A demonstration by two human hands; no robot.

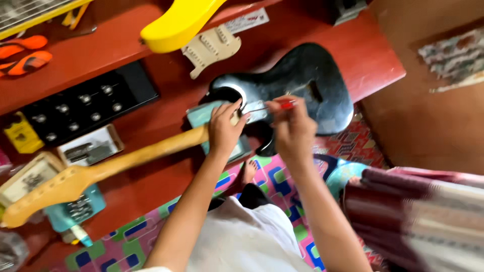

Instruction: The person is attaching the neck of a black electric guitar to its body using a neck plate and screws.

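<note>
On table: black guitar body (302, 80) | right hand (292, 128) grips screwdriver (275, 106), tip blurred, maybe

**Colours on the red bench**

Glossy black solid guitar body (302, 80) lay on red-painted wooden table (368, 50). Pale yellow-tan maple guitar neck (116, 163). Bright yellow guitar body (179, 25) above cream pickguard (212, 48). Screwdriver handle red (286, 105). Floor mat (282, 186) patterned pink, green, blue.

View: single head-worn camera, looking steeply down from above the person's shoulders, close to the red table (151, 186); tilted frame, table running diagonally, patterned floor mat (282, 181) below. No second view.
</note>
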